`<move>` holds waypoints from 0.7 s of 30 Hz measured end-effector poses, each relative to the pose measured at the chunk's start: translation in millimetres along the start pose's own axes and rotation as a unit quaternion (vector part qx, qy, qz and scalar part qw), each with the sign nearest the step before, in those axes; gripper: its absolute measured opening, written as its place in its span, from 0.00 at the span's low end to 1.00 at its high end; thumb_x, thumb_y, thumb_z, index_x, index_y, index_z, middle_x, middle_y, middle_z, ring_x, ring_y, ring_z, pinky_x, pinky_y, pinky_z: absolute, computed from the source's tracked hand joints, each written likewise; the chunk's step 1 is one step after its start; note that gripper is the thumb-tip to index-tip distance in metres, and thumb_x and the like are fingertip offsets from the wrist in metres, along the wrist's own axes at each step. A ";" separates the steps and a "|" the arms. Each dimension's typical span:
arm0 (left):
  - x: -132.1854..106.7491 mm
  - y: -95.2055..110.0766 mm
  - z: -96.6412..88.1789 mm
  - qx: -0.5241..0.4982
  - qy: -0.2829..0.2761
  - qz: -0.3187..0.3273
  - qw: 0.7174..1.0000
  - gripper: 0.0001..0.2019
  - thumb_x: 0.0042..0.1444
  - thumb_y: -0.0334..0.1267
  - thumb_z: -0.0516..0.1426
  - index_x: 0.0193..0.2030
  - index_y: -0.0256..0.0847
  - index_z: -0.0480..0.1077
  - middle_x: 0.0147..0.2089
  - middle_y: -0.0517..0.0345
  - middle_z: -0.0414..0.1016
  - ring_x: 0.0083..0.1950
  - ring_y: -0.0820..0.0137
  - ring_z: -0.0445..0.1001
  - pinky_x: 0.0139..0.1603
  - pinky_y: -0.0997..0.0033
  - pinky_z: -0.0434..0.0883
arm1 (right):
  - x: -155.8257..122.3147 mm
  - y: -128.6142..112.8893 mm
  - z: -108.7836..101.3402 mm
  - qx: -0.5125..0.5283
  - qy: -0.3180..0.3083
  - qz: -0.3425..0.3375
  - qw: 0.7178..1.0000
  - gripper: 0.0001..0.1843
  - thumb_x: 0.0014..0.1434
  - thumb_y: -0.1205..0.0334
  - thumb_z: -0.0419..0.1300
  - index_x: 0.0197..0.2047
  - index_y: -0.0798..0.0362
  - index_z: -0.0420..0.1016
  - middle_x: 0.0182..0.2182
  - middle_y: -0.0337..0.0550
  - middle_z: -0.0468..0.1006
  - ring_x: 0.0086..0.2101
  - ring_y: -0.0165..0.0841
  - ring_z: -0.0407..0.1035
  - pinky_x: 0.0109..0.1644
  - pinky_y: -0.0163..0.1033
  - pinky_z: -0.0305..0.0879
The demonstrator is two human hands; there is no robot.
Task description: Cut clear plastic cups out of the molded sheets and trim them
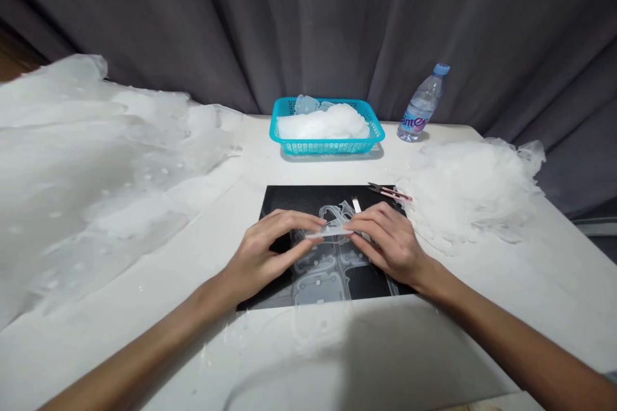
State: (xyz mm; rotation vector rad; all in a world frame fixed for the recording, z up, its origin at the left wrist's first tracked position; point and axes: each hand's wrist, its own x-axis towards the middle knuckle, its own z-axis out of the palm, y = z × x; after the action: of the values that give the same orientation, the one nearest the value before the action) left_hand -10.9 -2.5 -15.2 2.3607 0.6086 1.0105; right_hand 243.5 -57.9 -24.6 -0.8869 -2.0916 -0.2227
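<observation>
whitish piece [330,231], black mat [292,198], turquoise basket [332,148], grey curtain [313,26]

Even, cool light from above and out of frame brightens the white table [255,157] at mid-frame, while the curtain [308,26] stays dim across the top and a broad, soft-edged shadow greys the bottom centre. The pale heap [96,141] at left is nearly washed out and smeary, and fine detail blurs in the translucent strip [330,231] near the centre. Wide-angle distortion tilts the bottle [418,112] at upper right.
</observation>
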 end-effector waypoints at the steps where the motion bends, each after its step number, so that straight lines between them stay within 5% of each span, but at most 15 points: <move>1: -0.1 1.9 1.2 0.011 -0.004 0.003 1.000 0.12 0.63 0.33 0.66 0.53 0.43 0.76 0.52 0.54 0.84 0.54 0.65 0.81 0.56 0.62 0.77 | 0.8 -1.2 0.2 -0.010 -0.001 -0.008 1.000 0.08 0.68 0.72 0.61 0.50 0.57 0.76 0.39 0.49 0.84 0.39 0.37 0.73 0.43 0.43 0.74; 8: -4.1 6.2 5.7 -0.003 -0.025 0.010 1.000 0.11 0.69 0.29 0.60 0.54 0.46 0.77 0.49 0.55 0.82 0.52 0.66 0.80 0.54 0.64 0.76 | 7.3 -5.9 -0.2 -0.042 -0.017 -0.025 0.999 0.07 0.69 0.65 0.64 0.49 0.57 0.77 0.40 0.48 0.84 0.40 0.37 0.75 0.44 0.42 0.75; 12: -1.7 3.3 2.8 -0.015 -0.008 0.008 1.000 0.10 0.68 0.29 0.60 0.52 0.45 0.77 0.49 0.55 0.82 0.51 0.66 0.81 0.52 0.64 0.78 | 5.8 -1.8 -1.3 -0.034 -0.027 -0.022 0.999 0.06 0.68 0.69 0.63 0.48 0.57 0.77 0.39 0.47 0.84 0.39 0.37 0.74 0.44 0.42 0.75; 21: -1.8 -0.1 3.6 0.047 -0.066 -0.021 0.996 0.08 0.71 0.30 0.57 0.53 0.43 0.72 0.52 0.54 0.81 0.54 0.65 0.79 0.56 0.63 0.72 | 6.4 -7.1 -1.5 -0.084 0.006 -0.094 0.992 0.06 0.66 0.69 0.66 0.47 0.57 0.78 0.37 0.45 0.85 0.37 0.36 0.74 0.41 0.42 0.75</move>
State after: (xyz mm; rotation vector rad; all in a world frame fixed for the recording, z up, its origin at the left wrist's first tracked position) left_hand -9.3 -4.4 -18.4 2.4631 0.6647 0.8158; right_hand 237.2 -60.5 -17.8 -0.7820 -2.1709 -0.5085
